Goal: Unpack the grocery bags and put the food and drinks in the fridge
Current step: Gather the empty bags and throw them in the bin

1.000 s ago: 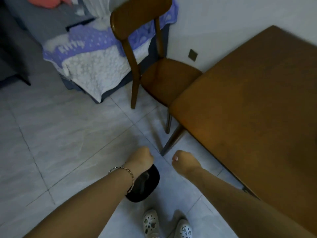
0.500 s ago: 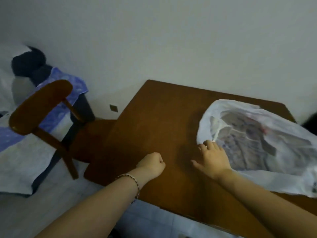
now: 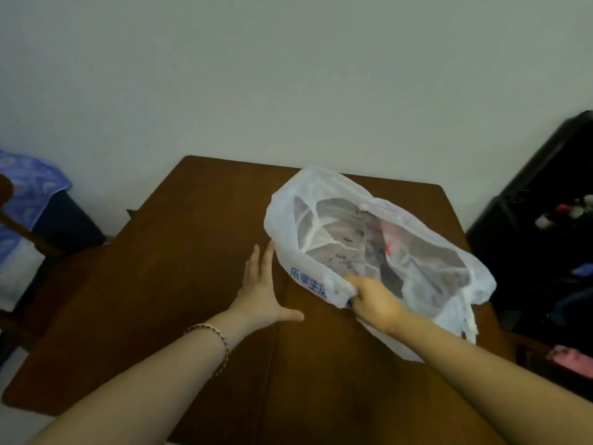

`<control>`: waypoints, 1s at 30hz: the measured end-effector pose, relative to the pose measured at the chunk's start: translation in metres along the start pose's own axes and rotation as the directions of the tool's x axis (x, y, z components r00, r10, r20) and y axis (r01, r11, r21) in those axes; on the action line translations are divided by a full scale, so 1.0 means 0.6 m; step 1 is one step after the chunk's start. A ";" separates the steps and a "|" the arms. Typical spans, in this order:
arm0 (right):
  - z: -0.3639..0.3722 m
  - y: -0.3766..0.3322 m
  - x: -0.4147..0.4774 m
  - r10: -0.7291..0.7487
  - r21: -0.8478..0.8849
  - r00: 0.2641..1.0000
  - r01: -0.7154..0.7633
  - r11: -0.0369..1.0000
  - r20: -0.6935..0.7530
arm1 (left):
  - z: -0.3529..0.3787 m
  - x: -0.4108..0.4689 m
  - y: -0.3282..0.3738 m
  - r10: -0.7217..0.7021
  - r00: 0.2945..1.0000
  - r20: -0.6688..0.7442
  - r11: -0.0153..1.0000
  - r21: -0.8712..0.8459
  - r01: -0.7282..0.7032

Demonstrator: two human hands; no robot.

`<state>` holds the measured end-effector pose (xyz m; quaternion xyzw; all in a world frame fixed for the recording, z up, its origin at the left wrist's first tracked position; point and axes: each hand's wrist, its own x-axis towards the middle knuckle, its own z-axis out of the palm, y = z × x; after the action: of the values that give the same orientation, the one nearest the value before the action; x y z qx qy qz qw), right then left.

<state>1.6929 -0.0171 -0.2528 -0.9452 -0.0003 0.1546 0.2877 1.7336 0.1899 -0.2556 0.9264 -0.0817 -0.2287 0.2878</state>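
**Bag on table — opening the mouth**

Handling call: thin white plastic grocery bag (image 3: 369, 248) is reading as light, floppy film with no stiffness of its own — it's slumping over whatever is inside. Film is likely slick and stretchy, so a flat palm won't be holding it; a pinch on the bunched rim or a handle loop is looking like the place to grab. Contents are probably carrying most of the weight, so lifting by one rim edge is risking a tip-out toward the open mouth. Better bet: both sides of the rim spread, items coming out one at a time.

Grip state:
- Right hand (image 3: 373, 301) is closing around a gathered fold of the near rim, fingers curled into the plastic at the mouth.
- Left hand (image 3: 261, 292) is lying flat and spread, holding nothing, fingertips just beside the bag's left edge. Touching or not, I can't tell.

Location: bag is sitting on the brown wooden table (image 3: 192, 284), right of centre, toward the far edge by the pale wall. Mouth is gaping up toward the camera.

Looks: translucent white, crinkled, blue printed characters on the near left side by the rim. Through the opening, greyish wrapped shapes and a red mark are showing — too blurred to name. One loose flap is trailing down at the near right, toward the table's right edge.

No fridge in view. Dark furniture with small items at far right is too dim to identify.
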 end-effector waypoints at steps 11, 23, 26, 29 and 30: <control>-0.152 -0.061 -0.021 -0.042 0.412 0.881 0.262 0.873 -0.471 | -0.051 0.011 0.153 0.285 0.949 0.135 0.954 -0.131 -0.268; -0.012 -0.057 -0.024 -0.251 0.184 0.915 0.319 0.930 -0.316 | -0.050 -0.049 0.184 -0.162 0.945 0.282 0.381 -0.866 0.324; -0.009 -0.071 -0.014 -0.271 0.081 0.849 0.343 0.936 -0.454 | -0.067 -0.062 0.167 -0.188 0.957 0.219 0.429 -0.859 0.281; -0.006 -0.076 0.001 -0.092 0.175 0.851 0.210 0.962 -0.517 | -0.087 -0.064 0.117 -0.107 0.988 -0.113 0.902 -0.429 0.048; -0.008 -0.079 0.009 0.023 0.307 0.831 0.179 0.935 -0.555 | -0.090 -0.075 0.100 -0.110 0.983 -0.149 0.968 -0.243 0.071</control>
<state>1.7034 0.0204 -0.2247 -0.8830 0.0705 -0.1382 0.4431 1.7183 0.1799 -0.1648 0.9038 0.0121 -0.1740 0.3908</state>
